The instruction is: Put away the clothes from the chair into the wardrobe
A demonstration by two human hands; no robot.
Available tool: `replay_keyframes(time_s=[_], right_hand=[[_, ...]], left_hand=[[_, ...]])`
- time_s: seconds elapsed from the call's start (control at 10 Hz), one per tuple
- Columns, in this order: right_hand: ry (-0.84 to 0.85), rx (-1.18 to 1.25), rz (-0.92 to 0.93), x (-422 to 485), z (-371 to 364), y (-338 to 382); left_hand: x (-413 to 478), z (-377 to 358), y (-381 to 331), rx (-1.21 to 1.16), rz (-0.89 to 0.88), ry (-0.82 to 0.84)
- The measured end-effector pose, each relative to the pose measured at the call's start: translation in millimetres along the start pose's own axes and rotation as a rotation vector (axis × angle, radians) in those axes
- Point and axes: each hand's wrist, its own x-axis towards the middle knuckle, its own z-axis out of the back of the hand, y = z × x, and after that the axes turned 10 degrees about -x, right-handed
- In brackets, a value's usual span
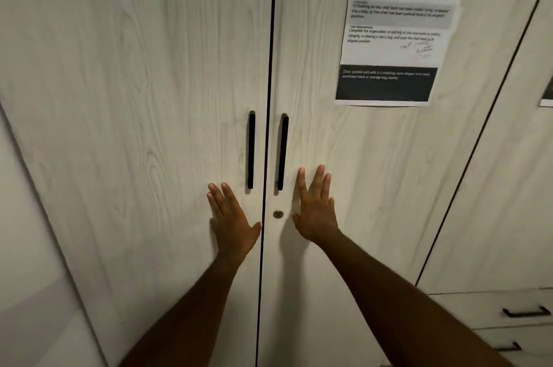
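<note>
The wardrobe fills the view, with two pale wood-grain doors closed together: the left door (134, 127) and the right door (359, 172). Each door carries a black vertical handle, the left handle (251, 151) and the right handle (283, 152). A round keyhole (278, 214) sits below the right handle. My left hand (230, 217) lies flat on the left door with fingers spread, just below its handle. My right hand (315, 208) lies flat on the right door beside the keyhole. Both hands hold nothing. No clothes or chair are in view.
A printed paper sheet (395, 25) is stuck high on the right door. To the right stands another wardrobe section (508, 187) with drawers (490, 315) and black drawer handles (526, 312). A plain wall (27, 232) lies to the left.
</note>
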Motion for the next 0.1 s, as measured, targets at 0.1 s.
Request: replay_keyframes(time_s=[0.1], right_hand=[[0.11, 0.063, 0.087, -8.2, 20.7, -14.2]], left_hand=[[-8.3, 7.4, -7.7, -0.009, -0.015, 0.142]])
